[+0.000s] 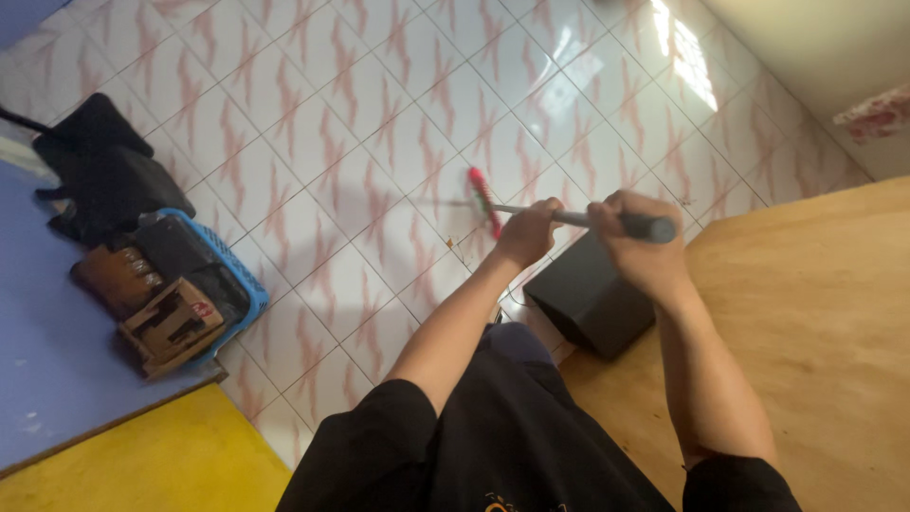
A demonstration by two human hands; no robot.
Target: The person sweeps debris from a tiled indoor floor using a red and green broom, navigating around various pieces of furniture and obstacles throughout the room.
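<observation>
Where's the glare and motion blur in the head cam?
Head view: window glare washes out the glossy floor tiles at upper right; the red broom head is motion-smeared, and the left hand and right hand on the broom handle are slightly soft; the blue basket at left is sharper.

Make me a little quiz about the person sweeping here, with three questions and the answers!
1. True or false: both hands grip the broom's handle.
2. What colour is the broom's head? A) red B) green C) yellow
3. The blue basket lies to which side of the person, left or right?

Key
1. True: the left hand is lower down the handle, and the right hand is near its dark top end.
2. A, red, down on the tiled floor.
3. Left, next to a black bag.
</observation>
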